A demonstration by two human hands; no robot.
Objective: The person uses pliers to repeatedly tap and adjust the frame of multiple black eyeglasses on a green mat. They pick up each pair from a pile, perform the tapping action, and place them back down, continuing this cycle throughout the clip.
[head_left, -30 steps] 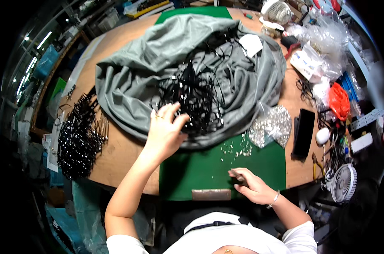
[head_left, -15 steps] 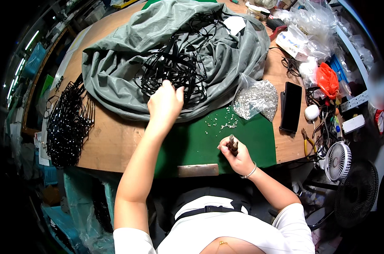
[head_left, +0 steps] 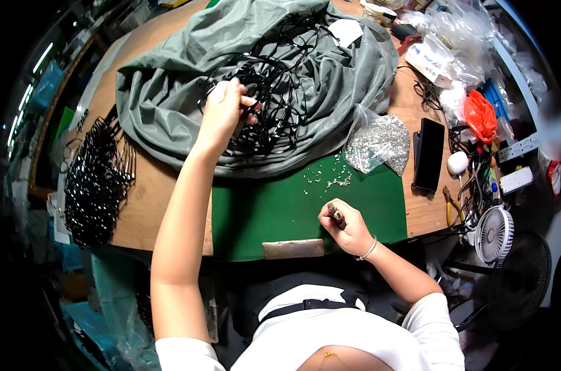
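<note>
My left hand (head_left: pixel 226 108), fingers curled, grips black cord at the left of a tangled black cord pile (head_left: pixel 274 120). The pile lies in crumpled grey cloth (head_left: pixel 147 105). Below, my right hand (head_left: pixel 350 230) is closed around a dark metal hand tool (head_left: pixel 337 214) over the green mat (head_left: pixel 274 213). Small silver pieces (head_left: pixel 338 182) lie scattered above that hand, beside a clear bag of silver pieces (head_left: pixel 382 145). A flat metal bar (head_left: pixel 293 248) sits at the mat's front edge.
Left on the wooden table (head_left: pixel 147 213) lies another black cord bundle (head_left: pixel 95 188). At right are a black phone (head_left: pixel 427 154), yellow pliers (head_left: pixel 448 207), cables, plastic bags, an orange bag (head_left: pixel 480 116) and a white fan (head_left: pixel 494 235).
My left hand has moved up and a little left within the cord pile. My right hand has risen slightly since the earliest frame, still gripping the tool. The camera view has shifted.
</note>
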